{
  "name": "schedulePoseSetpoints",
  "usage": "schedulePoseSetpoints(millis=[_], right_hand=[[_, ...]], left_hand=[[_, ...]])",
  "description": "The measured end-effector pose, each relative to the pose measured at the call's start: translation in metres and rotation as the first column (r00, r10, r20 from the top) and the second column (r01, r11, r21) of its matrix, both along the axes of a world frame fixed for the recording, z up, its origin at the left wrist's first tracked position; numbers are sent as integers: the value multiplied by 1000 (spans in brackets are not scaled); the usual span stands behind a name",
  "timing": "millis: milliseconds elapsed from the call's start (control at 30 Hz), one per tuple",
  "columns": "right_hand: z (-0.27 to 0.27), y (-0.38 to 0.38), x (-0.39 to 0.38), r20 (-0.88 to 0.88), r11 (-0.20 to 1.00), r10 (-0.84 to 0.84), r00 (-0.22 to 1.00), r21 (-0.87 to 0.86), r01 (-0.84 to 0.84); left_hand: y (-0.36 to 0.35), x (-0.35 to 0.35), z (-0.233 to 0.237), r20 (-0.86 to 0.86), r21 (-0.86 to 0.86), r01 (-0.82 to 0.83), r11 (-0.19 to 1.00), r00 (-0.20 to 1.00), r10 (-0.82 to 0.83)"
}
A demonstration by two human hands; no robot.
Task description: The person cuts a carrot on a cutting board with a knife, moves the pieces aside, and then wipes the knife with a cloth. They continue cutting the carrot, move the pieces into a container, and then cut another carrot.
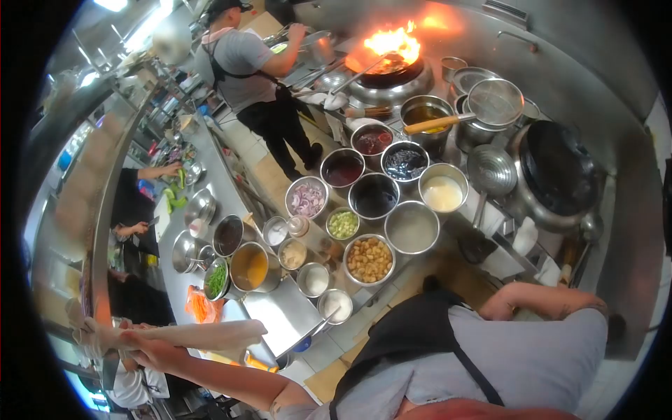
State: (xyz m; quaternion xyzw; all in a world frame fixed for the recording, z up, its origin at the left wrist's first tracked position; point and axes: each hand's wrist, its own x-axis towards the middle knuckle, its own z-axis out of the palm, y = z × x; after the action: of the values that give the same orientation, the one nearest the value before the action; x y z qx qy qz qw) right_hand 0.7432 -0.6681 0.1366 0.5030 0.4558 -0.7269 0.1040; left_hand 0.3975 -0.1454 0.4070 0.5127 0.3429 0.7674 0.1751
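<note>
My left hand [152,350] reaches out to the far left, its fingers closed on a long whitish strip [213,334] that looks like cloth. I cannot make out exactly what this strip is. My right arm is bent, and my right hand [495,305] is down near my waist beside the black apron [413,329]; its fingers are hidden. Beyond the strip, an orange-filled plastic bag [203,305] lies on the steel counter. A pot of yellow liquid [253,267] and a bowl of chopped greens [216,278] stand near it.
Flames rise from a wok [392,66] where a co-worker [245,70] stands. Another wok [563,168] sits at right. Between them are a strainer [495,101], a ladle [491,171], and several pots, including fried cubes [369,260] and sliced onions [306,199]. Someone's hand [131,229] holds a knife at left.
</note>
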Motion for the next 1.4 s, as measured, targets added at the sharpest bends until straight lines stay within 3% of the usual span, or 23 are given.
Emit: schedulePoseSetpoints(millis=[33, 100, 167, 267, 333, 433, 500, 533, 600, 700, 767, 833, 867, 933, 1000, 1033, 1067, 1133, 1233, 1300, 1400], right_hand=[[13, 2, 7, -150, 999, 27, 988, -35, -32], [8, -7, 22, -377, 994, -34, 925, 81, 69], [-20, -37, 28, -559, 874, -148, 816, 313, 372], [-50, -34, 47, -298, 970, -17, 954, 228, 88], [-64, -36, 55, -379, 932, 46, 924, 349, 97], [-76, -48, 54, -433, 933, -77, 898, 286, 218], [-81, -51, 56, -427, 931, -65, 902, 300, 209], [-82, -51, 59, -417, 931, -49, 908, 310, 193], [-83, -51, 62, -403, 933, -32, 915, 316, 172], [-82, -50, 67, -390, 933, -23, 920, 321, 160], [-80, -47, 70, -365, 935, -8, 931, 326, 136], [-79, -46, 73, -352, 941, -4, 936, 315, 122], [-78, -46, 75, -346, 944, -4, 938, 308, 118], [-77, -45, 77, -331, 948, -3, 944, 301, 108], [-78, -46, 77, -323, 950, -3, 946, 295, 104], [-79, -46, 78, -318, 950, -5, 948, 295, 104], [-79, -47, 79, -313, 949, -9, 950, 296, 107], [-78, -48, 83, -299, 946, -19, 954, 304, 114], [-80, -52, 82, -281, 944, -38, 959, 305, 127], [-86, -56, 83, -247, 943, -40, 968, 311, 118], [-94, -61, 86, -170, 949, -44, 984, 301, 95]], left_hand=[[-4, 4, 2, -15, 4, -66, 998, 998, 66], [-6, 4, 3, -96, 13, -184, 983, 978, 184], [1, -6, 2, -155, -16, -249, 968, 957, 243], [0, -8, 4, -180, -86, -299, 950, 943, 281], [-10, 1, 7, -261, -85, -363, 928, 907, 331], [11, -12, 4, -241, -121, -409, 905, 896, 373], [17, -12, 6, -405, -40, -624, 780, 724, 558], [23, -19, 7, -487, 23, -634, 773, 668, 562], [13, -14, 13, -465, -143, -583, 800, 753, 465], [62, -62, -2, -506, -1, -628, 778, 672, 541], [80, -76, -17, -624, 317, -674, 668, 382, 682], [86, -84, -24, -729, 476, -729, 492, -14, 685], [75, -73, -20, -791, 384, -794, 472, -20, 612], [56, -59, -17, -730, 463, -724, 512, 17, 684], [30, -29, -4, -638, 148, -651, 744, 512, 575], [17, -14, 2, -497, 34, -566, 824, 706, 505], [12, -10, 1, -409, -61, -481, 875, 811, 417], [11, -13, -3, -319, -132, -355, 926, 899, 299], [3, -19, 0, -280, -127, -293, 948, 927, 250], [-12, -2, 8, -137, -179, -270, 946, 959, 248], [-20, 5, 13, -153, -235, -263, 936, 961, 231]])
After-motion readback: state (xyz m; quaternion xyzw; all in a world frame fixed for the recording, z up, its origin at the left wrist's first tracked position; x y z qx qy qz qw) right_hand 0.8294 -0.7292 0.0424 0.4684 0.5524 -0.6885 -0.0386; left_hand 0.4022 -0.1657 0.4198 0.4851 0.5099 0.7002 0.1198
